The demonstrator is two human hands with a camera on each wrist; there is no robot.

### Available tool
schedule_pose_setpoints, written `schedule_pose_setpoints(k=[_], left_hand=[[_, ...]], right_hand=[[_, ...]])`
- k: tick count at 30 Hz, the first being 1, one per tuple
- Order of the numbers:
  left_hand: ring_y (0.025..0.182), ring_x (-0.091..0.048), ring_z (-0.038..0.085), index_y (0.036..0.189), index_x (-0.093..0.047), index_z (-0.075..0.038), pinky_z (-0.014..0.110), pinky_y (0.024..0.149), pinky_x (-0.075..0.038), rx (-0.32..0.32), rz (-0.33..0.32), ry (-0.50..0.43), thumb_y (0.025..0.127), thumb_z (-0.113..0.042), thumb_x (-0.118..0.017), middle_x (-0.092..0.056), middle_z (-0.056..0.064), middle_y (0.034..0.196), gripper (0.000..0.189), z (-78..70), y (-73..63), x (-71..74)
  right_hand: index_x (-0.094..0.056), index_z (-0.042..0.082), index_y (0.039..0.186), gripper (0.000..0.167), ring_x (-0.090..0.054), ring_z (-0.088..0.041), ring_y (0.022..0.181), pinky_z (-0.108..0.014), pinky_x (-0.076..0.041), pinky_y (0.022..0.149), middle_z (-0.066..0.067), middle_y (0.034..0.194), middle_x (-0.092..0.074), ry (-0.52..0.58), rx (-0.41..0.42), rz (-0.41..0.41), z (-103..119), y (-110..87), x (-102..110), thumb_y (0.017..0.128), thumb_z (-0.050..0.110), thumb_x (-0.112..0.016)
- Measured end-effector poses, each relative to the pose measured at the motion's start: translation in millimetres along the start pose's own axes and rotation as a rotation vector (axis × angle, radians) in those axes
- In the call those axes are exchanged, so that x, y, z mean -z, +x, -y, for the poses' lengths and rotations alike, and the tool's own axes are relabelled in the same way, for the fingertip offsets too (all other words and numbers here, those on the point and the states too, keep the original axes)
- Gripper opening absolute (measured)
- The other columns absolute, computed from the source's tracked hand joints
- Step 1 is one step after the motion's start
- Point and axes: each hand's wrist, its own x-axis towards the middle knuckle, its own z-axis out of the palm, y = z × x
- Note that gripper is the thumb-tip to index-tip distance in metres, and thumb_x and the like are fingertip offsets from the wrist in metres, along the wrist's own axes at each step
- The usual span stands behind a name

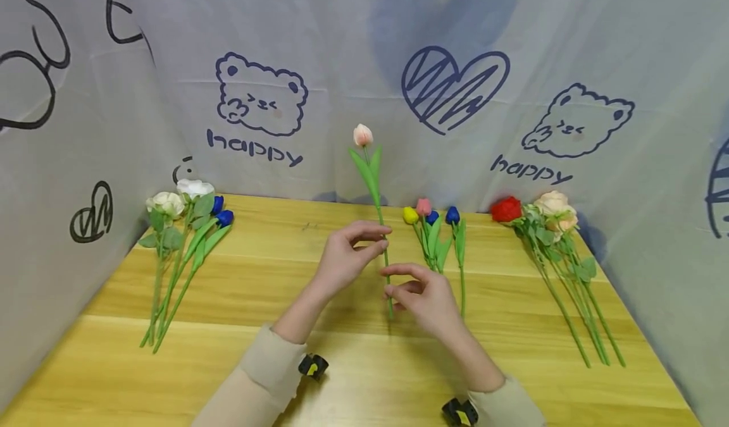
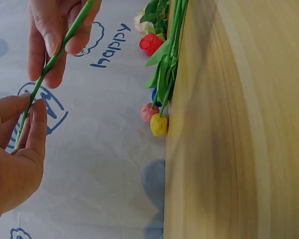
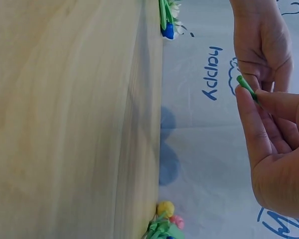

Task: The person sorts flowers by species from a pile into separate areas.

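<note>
A pale pink tulip [image 1: 362, 136] stands nearly upright above the middle of the table, its green stem [image 1: 380, 215] running down through both hands. My left hand [image 1: 352, 256] pinches the stem below the leaves, between thumb and fingers. Lower down, my right hand [image 1: 424, 297] pinches the same stem near its bottom end. In the left wrist view the green stem [image 2: 55, 57] slants between the two hands. The cut end of the stem [image 3: 243, 82] shows beside the right thumb and forefinger in the right wrist view. The blossom is out of sight in both wrist views.
White roses [image 1: 166, 204] and blue tulips [image 1: 224, 217] lie at the left of the wooden table [image 1: 256, 243]. Behind my right hand lie a yellow tulip [image 1: 410, 216], a pink tulip [image 1: 423, 207] and blue ones. A red rose [image 1: 506, 209] and peach roses [image 1: 554, 205] lie at the right.
</note>
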Motion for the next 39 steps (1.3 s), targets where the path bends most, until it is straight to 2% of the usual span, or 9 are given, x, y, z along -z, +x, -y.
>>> schedule_pose_setpoints(k=[4,9,14,19,22,27,35,39], left_hand=[[0.114,-0.069,0.028,0.12,-0.076,-0.003,0.035,0.093,-0.06,-0.028,0.004,0.011,0.097,-0.002,-0.073,-0.068,0.01,0.128,0.023,-4.0,-0.2,5.3],[0.114,-0.069,0.028,0.117,-0.078,-0.005,0.038,0.092,-0.061,-0.079,-0.006,0.087,0.096,-0.004,-0.074,-0.068,0.009,0.129,0.022,-4.5,-4.4,15.5],[0.111,-0.069,0.024,0.116,-0.079,-0.007,0.043,0.088,-0.061,-0.1,-0.029,0.175,0.094,-0.003,-0.076,-0.069,0.005,0.128,0.022,-4.0,-12.3,31.9],[0.11,-0.068,0.023,0.117,-0.079,-0.007,0.041,0.086,-0.061,-0.096,-0.038,0.258,0.095,-0.005,-0.077,-0.069,0.005,0.128,0.022,-0.4,-19.2,54.6],[0.11,-0.068,0.025,0.117,-0.079,-0.009,0.036,0.084,-0.06,-0.076,-0.046,0.318,0.095,-0.006,-0.076,-0.068,0.004,0.128,0.022,0.8,-23.3,72.7],[0.105,-0.068,0.027,0.117,-0.079,-0.009,0.026,0.078,-0.057,-0.041,-0.082,0.442,0.095,-0.004,-0.076,-0.068,0.006,0.127,0.024,2.4,-33.0,110.4],[0.098,-0.067,0.028,0.118,-0.077,-0.005,0.018,0.072,-0.052,-0.016,-0.094,0.642,0.095,0.0,-0.075,-0.066,0.012,0.126,0.024,9.1,-56.7,174.8],[0.097,-0.067,0.028,0.116,-0.077,-0.005,0.016,0.069,-0.052,-0.004,-0.084,0.722,0.094,0.0,-0.075,-0.066,0.014,0.126,0.023,11.6,-69.6,204.3]], right_hand=[[-0.076,0.008,0.12,0.026,-0.076,-0.036,0.091,-0.045,-0.064,0.073,-0.019,0.107,-0.076,0.01,0.016,-0.006,3,0.0,0,0.097,-0.001,-0.071],[-0.075,0.005,0.12,0.026,-0.076,-0.03,0.088,-0.04,-0.065,0.071,-0.015,0.108,-0.075,0.028,0.04,-0.019,2,-3.2,2,0.096,-0.003,-0.071],[-0.075,0.007,0.121,0.028,-0.075,-0.033,0.089,-0.039,-0.065,0.072,-0.017,0.107,-0.075,0.035,0.019,-0.036,-3,-8.1,8,0.096,-0.004,-0.07],[-0.074,0.008,0.123,0.028,-0.074,-0.04,0.092,-0.037,-0.065,0.073,-0.022,0.103,-0.075,0.029,-0.015,-0.058,-7,-16.1,22,0.097,-0.001,-0.07],[-0.073,0.007,0.125,0.028,-0.075,-0.036,0.092,-0.036,-0.064,0.073,-0.023,0.104,-0.075,0.024,-0.038,-0.071,-11,-21.5,31,0.097,0.001,-0.071],[-0.072,0.006,0.128,0.031,-0.076,-0.03,0.092,-0.04,-0.064,0.075,-0.02,0.107,-0.075,0.002,-0.072,-0.084,-17,-28.5,48,0.097,0.003,-0.072],[-0.068,0.005,0.133,0.036,-0.075,-0.03,0.095,-0.04,-0.064,0.077,-0.02,0.134,-0.065,-0.026,-0.133,-0.108,-31,-35.9,77,0.098,0.002,-0.071],[-0.066,0.002,0.136,0.038,-0.075,-0.024,0.091,-0.038,-0.064,0.077,-0.02,0.137,-0.064,-0.056,-0.16,-0.109,-41,-38.5,93,0.098,0.004,-0.071]])
